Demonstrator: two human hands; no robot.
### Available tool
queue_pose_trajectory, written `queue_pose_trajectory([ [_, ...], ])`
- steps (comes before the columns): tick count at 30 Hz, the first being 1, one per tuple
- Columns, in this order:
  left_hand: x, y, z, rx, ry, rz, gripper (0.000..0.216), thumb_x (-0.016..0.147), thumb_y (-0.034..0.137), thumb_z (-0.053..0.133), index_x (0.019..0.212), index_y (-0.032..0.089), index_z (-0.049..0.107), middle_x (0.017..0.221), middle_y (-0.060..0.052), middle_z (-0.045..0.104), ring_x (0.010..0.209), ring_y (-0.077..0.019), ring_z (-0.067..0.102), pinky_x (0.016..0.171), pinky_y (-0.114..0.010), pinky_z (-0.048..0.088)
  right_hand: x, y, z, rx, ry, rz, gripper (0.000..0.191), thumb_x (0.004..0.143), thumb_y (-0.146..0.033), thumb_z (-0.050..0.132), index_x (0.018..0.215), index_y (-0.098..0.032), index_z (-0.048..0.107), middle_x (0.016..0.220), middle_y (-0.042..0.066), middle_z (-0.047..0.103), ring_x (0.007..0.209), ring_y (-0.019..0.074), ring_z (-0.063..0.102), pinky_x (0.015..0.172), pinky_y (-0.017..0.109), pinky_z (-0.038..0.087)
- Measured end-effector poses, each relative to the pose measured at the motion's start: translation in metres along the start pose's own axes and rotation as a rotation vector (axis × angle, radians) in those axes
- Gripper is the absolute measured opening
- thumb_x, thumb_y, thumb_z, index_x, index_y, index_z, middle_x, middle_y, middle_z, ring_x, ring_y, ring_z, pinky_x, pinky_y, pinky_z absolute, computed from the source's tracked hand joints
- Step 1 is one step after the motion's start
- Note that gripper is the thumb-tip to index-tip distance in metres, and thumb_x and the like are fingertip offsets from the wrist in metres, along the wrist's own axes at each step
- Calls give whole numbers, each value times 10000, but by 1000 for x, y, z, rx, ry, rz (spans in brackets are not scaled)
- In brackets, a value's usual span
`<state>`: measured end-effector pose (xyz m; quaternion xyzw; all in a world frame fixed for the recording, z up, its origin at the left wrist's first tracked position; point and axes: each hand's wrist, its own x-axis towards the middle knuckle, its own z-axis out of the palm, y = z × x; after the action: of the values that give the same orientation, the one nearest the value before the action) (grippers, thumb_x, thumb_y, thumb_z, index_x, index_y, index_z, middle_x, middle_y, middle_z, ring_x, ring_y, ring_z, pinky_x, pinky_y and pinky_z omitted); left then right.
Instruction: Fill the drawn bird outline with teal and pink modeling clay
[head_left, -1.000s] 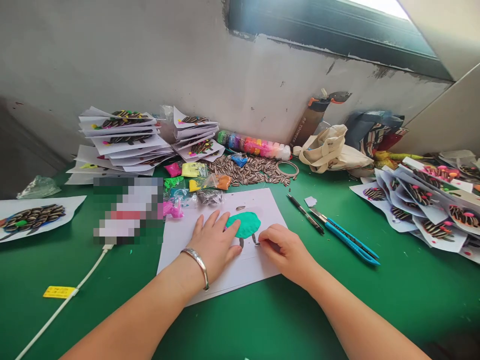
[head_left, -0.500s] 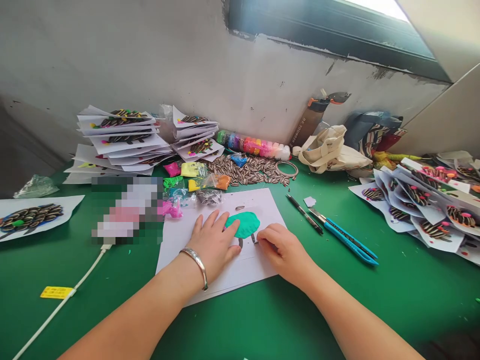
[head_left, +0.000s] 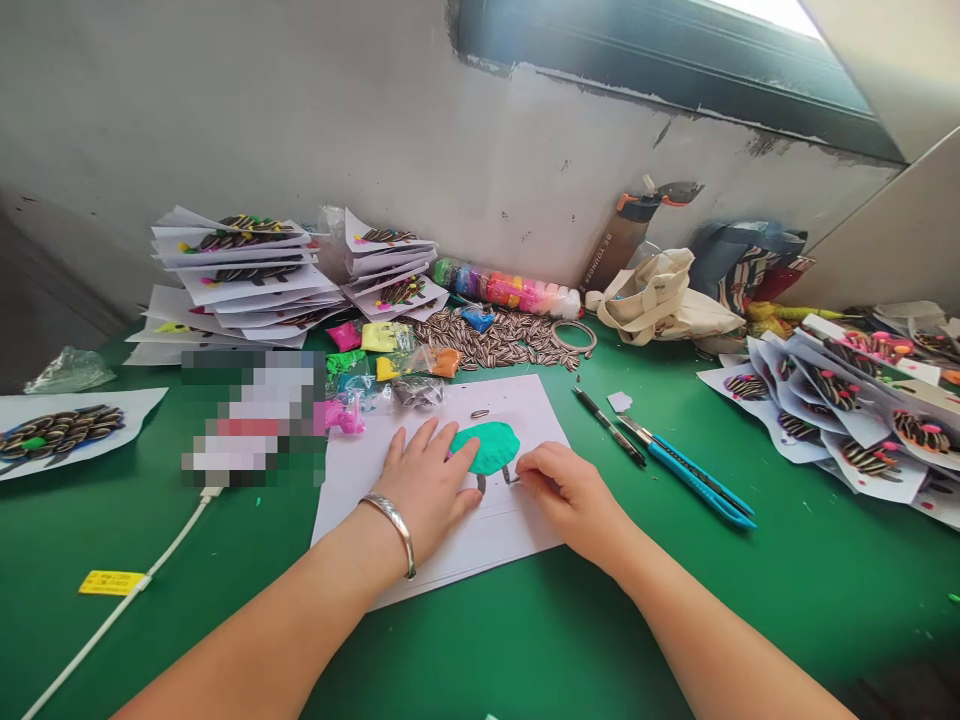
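A flat green clay oval (head_left: 488, 448) is stuck on a sheet of white paper (head_left: 517, 527), with two thin dark legs (head_left: 481, 484) below it. My left hand (head_left: 430, 487) lies flat on the paper with its fingers spread, its fingertips touching the oval's left side. At the lower right of the oval, my right hand (head_left: 559, 487) is closed in a pinch beside the right dark leg. What its fingertips hold, if anything, is hidden. One sunflower seed (head_left: 479, 414) lies on the paper above the oval.
Behind the paper lie a pile of sunflower seeds (head_left: 510, 338) and bagged clay (head_left: 418, 364). A pen (head_left: 610, 428) and blue tweezers (head_left: 697, 480) are to the right. Stacks of seed pictures (head_left: 247, 280) stand at both sides. A white cable (head_left: 124, 608) runs at left.
My right hand has shifted very slightly at the right dark leg, still pinched. My left hand stays flat in the same place.
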<state>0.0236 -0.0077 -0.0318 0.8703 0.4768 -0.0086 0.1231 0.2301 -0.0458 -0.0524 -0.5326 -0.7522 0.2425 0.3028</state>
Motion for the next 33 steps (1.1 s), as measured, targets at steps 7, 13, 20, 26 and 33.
queue_pose_trajectory([
  [7,1,0,0,16,-10,-6,494,865,352,510,1342,235,448,1456,-115,380,1358,-356,245,1067,-604,188,1,1,1,-56,3,-1,186,859,-83,451,830,-210,584,784,29,562,753,168,507,660,285,414],
  [13,0,0,0,17,-12,-6,493,866,357,501,1342,242,445,1457,-111,378,1360,-356,241,1066,-601,189,2,0,0,-3,8,-2,178,853,-81,464,846,-214,582,792,21,577,745,161,514,670,285,419],
  [20,1,-1,2,20,2,-8,493,860,361,512,1338,257,445,1449,-105,391,1354,-350,253,1064,-597,194,1,0,1,-10,14,-11,170,852,-88,472,851,-214,586,790,23,581,739,162,512,662,286,417],
  [26,1,0,1,26,-8,-2,499,865,357,502,1345,234,445,1457,-117,379,1355,-356,251,1062,-605,197,2,-1,2,-35,5,-12,165,852,-93,474,823,-211,585,781,25,578,736,164,513,647,284,414],
  [33,1,0,1,28,4,-2,487,860,366,504,1333,258,453,1450,-99,392,1354,-346,258,1062,-605,204,1,1,3,-46,35,-25,174,845,-97,474,840,-215,601,775,26,590,741,168,522,646,286,423],
])
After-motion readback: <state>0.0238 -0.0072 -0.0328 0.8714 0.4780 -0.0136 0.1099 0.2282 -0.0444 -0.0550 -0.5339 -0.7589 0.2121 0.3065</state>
